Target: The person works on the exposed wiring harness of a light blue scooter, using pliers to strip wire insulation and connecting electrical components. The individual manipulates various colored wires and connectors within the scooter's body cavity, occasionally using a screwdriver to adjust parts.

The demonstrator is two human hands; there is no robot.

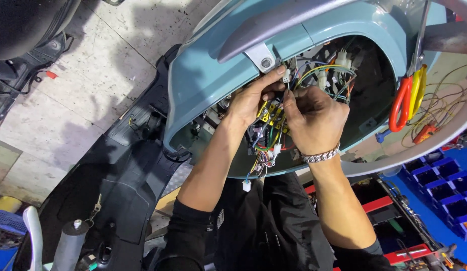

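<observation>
Nearest the camera, my two forearms rise out of black sleeves toward the opened light-blue scooter body. On my right wrist I see a silver chain bracelet. Just beyond it, my right hand pinches thin wires between thumb and forefinger, the fingers closed narrow on them. Beside it, touching knuckle to knuckle, my left hand reaches into the cavity with the forefinger stretched up toward a small white connector; whether it truly grips anything I cannot tell. The wire bundle runs between the hands, its long axis roughly vertical, with a loose white plug dangling at its low end (pointing down toward me). Farther right, orange-and-yellow-handled scissors hang, blades up. Blue bins lie beyond.
</observation>
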